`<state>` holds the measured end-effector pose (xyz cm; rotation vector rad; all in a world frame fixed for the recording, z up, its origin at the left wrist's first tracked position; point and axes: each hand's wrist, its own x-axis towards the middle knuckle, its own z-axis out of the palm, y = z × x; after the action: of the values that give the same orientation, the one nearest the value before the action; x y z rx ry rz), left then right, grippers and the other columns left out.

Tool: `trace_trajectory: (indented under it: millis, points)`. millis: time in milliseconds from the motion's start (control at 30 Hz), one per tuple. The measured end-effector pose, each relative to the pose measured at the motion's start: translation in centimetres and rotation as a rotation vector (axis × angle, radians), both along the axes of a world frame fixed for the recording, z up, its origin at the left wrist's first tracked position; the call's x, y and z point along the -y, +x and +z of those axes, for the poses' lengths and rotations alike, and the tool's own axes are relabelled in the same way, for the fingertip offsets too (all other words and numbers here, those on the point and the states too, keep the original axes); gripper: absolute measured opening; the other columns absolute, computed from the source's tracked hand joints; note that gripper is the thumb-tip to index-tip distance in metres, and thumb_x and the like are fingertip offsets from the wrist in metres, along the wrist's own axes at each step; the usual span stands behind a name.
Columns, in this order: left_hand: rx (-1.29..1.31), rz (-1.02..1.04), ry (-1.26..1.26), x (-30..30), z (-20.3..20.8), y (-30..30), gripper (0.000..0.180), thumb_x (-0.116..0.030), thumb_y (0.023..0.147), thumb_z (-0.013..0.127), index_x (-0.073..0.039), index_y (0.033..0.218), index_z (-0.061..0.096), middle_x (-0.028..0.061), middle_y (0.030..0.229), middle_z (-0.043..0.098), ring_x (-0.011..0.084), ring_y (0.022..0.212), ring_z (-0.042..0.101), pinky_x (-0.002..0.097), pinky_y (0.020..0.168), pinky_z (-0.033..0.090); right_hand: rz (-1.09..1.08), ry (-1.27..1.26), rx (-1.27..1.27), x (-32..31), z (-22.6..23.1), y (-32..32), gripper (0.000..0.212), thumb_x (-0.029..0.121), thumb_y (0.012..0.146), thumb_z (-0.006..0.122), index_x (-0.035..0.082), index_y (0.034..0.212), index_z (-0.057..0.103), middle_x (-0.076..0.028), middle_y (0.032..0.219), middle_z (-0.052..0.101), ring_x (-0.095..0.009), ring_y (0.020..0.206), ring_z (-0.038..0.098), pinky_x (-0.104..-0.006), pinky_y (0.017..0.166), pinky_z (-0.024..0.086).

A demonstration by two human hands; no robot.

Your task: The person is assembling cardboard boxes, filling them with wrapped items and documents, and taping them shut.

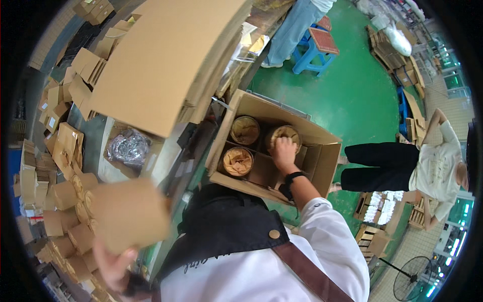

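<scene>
One big stack of flat cardboard sheets [166, 60] hogs the upper left, and next down in size is the open corrugated carton [329, 163] right in front of the wearer. Three brown-paper-topped cylinders sit upright inside it, two along the left and the third, the far-right cylinder [283, 131], under the right hand [285, 152]. Fingers are curled down over its top, though I can't tell if they're actually gripping. Left hand [114, 264] has hold of a kraft-brown bundle [130, 211] by its lower edge, thumb on the near side, out left of the carton and pretty blurred. Looks like the same sort as the piled cylinders [65, 195] beside it. My guess on handling: some heft but fine one-handed, firm sides, smooth dry wrap that could slide a bit. Contents are hidden, so I'd treat it as fragile. Best hold is a wide wrap round the sides; the crumpled paper on top probably gives or tears if you pinch it
</scene>
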<state>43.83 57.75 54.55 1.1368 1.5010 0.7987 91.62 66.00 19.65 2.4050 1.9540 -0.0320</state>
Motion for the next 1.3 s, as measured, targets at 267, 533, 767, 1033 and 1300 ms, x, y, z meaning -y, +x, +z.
trace_trajectory:
  millis: [267,533,767,1033,1300]
  points:
    - [-0.364,-1.276,0.358,-14.5,-16.3,29.8,0.042,-0.037,0.076,0.069,-0.001,0.089,0.051,0.0167,0.087,0.055,0.0354,0.085,0.056,0.0426,0.073,0.045,0.387,-0.733,-0.455,4.4,1.6,1.2,0.032,0.019,0.083,0.055,0.006,0.112,0.059,-0.019,0.119,0.055,-0.033,0.112,0.053,-0.0438,0.084,0.047]
    - [-0.753,-1.687,-0.102,-8.7,-31.1,41.2,0.042,-0.029,0.069,0.072,0.001,0.098,0.062,0.0182,0.101,0.062,0.0335,0.094,0.062,0.041,0.075,0.052,0.575,-0.72,-0.77,12.2,-5.9,8.6,0.033,0.012,0.078,0.054,0.006,0.109,0.062,-0.018,0.113,0.061,-0.036,0.102,0.06,-0.0423,0.086,0.049]
    - [-0.93,-1.766,-0.069,-9.8,-36.5,40.0,0.042,-0.022,0.069,0.073,-0.008,0.107,0.063,0.0123,0.113,0.062,0.0269,0.1,0.062,0.0411,0.083,0.045,0.379,-0.656,-0.742,7.6,-3.9,5.9,0.02,0.02,0.074,0.058,0.003,0.08,0.067,-0.022,0.079,0.063,-0.04,0.077,0.062,-0.0456,0.068,0.051]
    - [0.073,-1.679,0.125,-11.7,-26.2,28.9,0.045,-0.039,0.092,0.051,0.002,0.109,0.059,0.0208,0.107,0.062,0.0343,0.1,0.058,0.0432,0.087,0.044,-0.172,-1.14,-1.458,7.6,10.8,5.5,0.032,0.015,0.085,0.063,0.0,0.113,0.059,-0.008,0.092,0.064,-0.015,0.07,0.061,-0.0315,0.064,0.052]
    - [-1.21,0.306,0.151,-1.7,-14.7,-13.8,0.036,-0.031,0.068,0.075,-0.003,0.088,0.062,0.0135,0.086,0.061,0.0323,0.08,0.059,0.0408,0.072,0.049,-0.046,-0.284,-0.745,13.3,25.8,3.7,0.038,0.023,0.093,0.048,-0.002,0.121,0.049,-0.02,0.116,0.057,-0.033,0.097,0.06,-0.0382,0.079,0.053]
